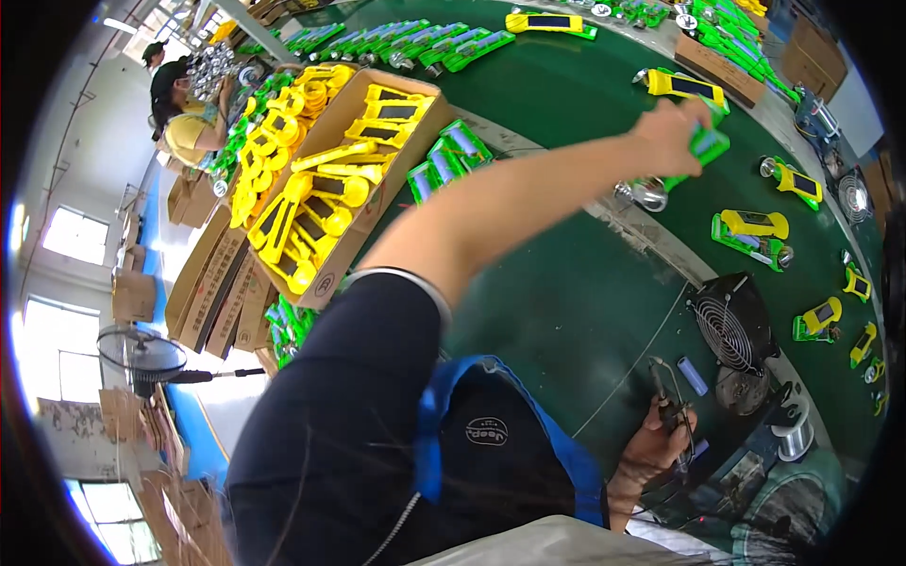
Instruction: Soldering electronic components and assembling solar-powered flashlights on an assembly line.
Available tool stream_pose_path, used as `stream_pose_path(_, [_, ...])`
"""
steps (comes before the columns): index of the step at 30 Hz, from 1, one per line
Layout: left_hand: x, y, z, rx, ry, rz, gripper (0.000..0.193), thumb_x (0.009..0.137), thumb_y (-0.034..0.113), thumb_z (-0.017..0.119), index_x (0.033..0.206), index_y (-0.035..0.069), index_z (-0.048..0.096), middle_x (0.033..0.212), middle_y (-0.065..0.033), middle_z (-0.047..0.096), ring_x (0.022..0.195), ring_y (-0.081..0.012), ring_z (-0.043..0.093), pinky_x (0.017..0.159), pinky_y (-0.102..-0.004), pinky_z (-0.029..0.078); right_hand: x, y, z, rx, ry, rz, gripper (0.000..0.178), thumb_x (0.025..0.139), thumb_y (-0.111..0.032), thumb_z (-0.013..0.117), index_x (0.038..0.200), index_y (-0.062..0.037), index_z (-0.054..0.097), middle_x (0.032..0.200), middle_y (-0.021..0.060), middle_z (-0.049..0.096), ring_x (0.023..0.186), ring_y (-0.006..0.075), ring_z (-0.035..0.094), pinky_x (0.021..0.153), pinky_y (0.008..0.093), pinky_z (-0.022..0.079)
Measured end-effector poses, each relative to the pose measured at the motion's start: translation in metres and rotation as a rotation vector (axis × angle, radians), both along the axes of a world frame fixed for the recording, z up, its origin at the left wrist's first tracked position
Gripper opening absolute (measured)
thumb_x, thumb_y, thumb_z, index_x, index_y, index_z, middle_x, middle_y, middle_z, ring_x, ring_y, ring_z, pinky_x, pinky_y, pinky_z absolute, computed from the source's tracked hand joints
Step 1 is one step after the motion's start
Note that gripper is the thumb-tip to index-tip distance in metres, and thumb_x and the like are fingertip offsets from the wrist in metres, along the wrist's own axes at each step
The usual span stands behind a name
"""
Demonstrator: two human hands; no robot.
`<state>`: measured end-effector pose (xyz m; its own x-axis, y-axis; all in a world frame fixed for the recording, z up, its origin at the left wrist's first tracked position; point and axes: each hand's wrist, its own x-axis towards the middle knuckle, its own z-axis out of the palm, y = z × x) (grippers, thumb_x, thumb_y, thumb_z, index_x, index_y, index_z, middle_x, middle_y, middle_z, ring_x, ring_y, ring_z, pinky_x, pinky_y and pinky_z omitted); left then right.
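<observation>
My left arm reaches across to the far right. There my left hand (670, 137) is closed on a green flashlight housing (710, 146), with a round silver reflector (649, 194) at its near end. Just beyond that hand, a green housing with a yellow solar-panel cover (684, 88) lies on the green belt. Low on the right, my right hand (658, 439) is wrapped round a dark-handled soldering iron (668, 407), its tip pointing away from me. A blue cylindrical battery cell (692, 375) lies beside the iron.
A carton of yellow covers (349, 189) stands at the left, near green housings with cells (448, 156). More assemblies (750, 226) line the belt (604, 71). A black fan (727, 325) and solder spool (793, 439) stand at the right. A co-worker (189, 127) is at far left.
</observation>
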<state>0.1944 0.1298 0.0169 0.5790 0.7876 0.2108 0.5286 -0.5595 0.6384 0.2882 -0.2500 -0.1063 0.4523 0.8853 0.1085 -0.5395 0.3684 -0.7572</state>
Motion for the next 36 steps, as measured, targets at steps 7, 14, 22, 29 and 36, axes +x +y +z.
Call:
stream_pose_path(7, [-0.252, -0.139, 0.031, -0.259, -0.138, 0.363, 0.060, 0.078, 0.012, 0.075, 0.127, 0.011, 0.039, 0.116, -0.0104, 0.054, 0.102, -0.0157, 0.055, 0.086, -0.0325, 0.048, -0.012, 0.008, 0.008, -0.222, 0.048, -0.254, 0.022, 0.090, -0.027, 0.062, 0.094, -0.0096, 0.049, 0.086, 0.0027, 0.050, 0.075, 0.0132, 0.047, 0.062, 0.0246, 0.038])
stream_pose_path(14, [-0.282, -0.226, -0.030, -0.632, -0.462, 1.162, 0.064, 0.075, 0.013, 0.079, 0.125, 0.012, 0.039, 0.100, -0.0138, 0.056, 0.078, -0.0228, 0.061, 0.060, -0.0379, 0.052, 0.005, -0.006, -0.011, -0.041, -0.044, -0.036, 0.034, 0.099, -0.029, 0.049, 0.118, -0.0010, 0.052, 0.112, 0.0126, 0.059, 0.104, 0.0235, 0.058, 0.097, 0.0349, 0.046])
stream_pose_path(22, [-0.274, -0.201, -0.085, -0.032, -0.355, 0.989, 0.054, 0.089, 0.036, 0.065, 0.129, 0.008, 0.042, 0.120, -0.0237, 0.055, 0.113, -0.0341, 0.053, 0.095, -0.0435, 0.042, -0.011, 0.004, 0.011, -0.252, -0.188, -0.211, 0.034, 0.093, -0.036, 0.052, 0.101, -0.0025, 0.053, 0.080, 0.0067, 0.051, 0.077, 0.0170, 0.047, 0.082, 0.0344, 0.039])
stream_pose_path(29, [-0.269, -0.151, -0.055, -0.159, 0.170, 0.763, 0.073, 0.091, 0.058, 0.049, 0.147, 0.015, 0.029, 0.117, -0.0290, 0.050, 0.114, -0.0434, 0.048, 0.096, -0.0481, 0.042, -0.007, 0.001, 0.003, -0.312, -0.530, -0.284, 0.029, 0.095, -0.032, 0.049, 0.103, -0.0040, 0.053, 0.080, 0.0057, 0.051, 0.077, 0.0169, 0.047, 0.082, 0.0334, 0.040])
stream_pose_path(36, [-0.359, -0.156, 0.018, 0.413, 0.078, 0.613, 0.036, 0.085, 0.017, 0.063, 0.119, 0.012, 0.055, 0.109, -0.0176, 0.054, 0.103, -0.0386, 0.055, 0.088, -0.0475, 0.047, -0.001, -0.004, -0.013, -0.272, -0.552, -0.290, 0.029, 0.096, -0.028, 0.052, 0.110, -0.0035, 0.054, 0.094, 0.0102, 0.059, 0.082, 0.0178, 0.052, 0.083, 0.0323, 0.042])
